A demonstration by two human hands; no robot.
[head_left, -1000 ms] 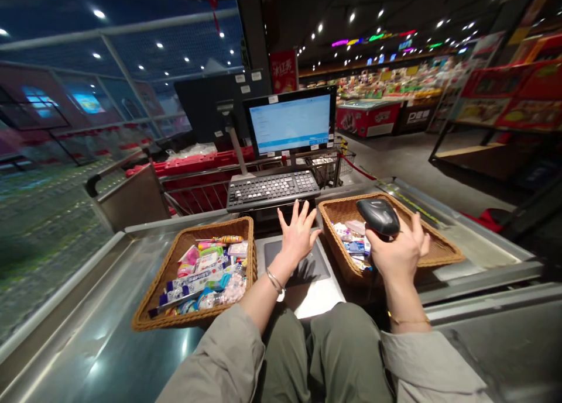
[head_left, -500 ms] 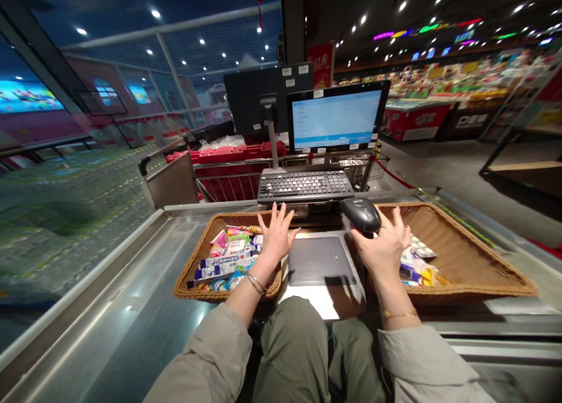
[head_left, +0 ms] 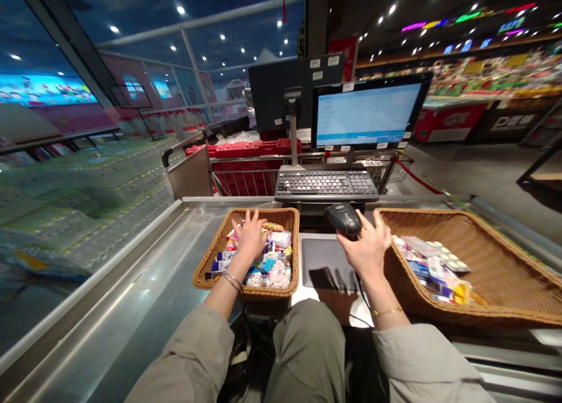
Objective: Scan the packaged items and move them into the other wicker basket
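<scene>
My left hand [head_left: 250, 237] rests with spread fingers on packaged goods in a wicker basket [head_left: 246, 293] to my left. The packets [head_left: 270, 268] are small and colourful, and I cannot read them. My right hand [head_left: 366, 248] is shut on a black handheld barcode scanner [head_left: 343, 219], above a dark flat pad [head_left: 325, 262] on the counter. Another wicker basket [head_left: 496, 280] lies to the right of that hand, with several packets and blister cards [head_left: 430, 265] at its left end.
A keyboard [head_left: 325, 185] and a monitor [head_left: 366, 112] stand beyond the baskets. A steel counter [head_left: 136, 274] runs along the left, with a shopping cart [head_left: 250, 169] behind it. Store displays [head_left: 496, 81] lie to the far right.
My left hand has moved from above the pad down into the left basket. My right hand still holds the scanner. The whole scene has shifted right as my head turned left.
</scene>
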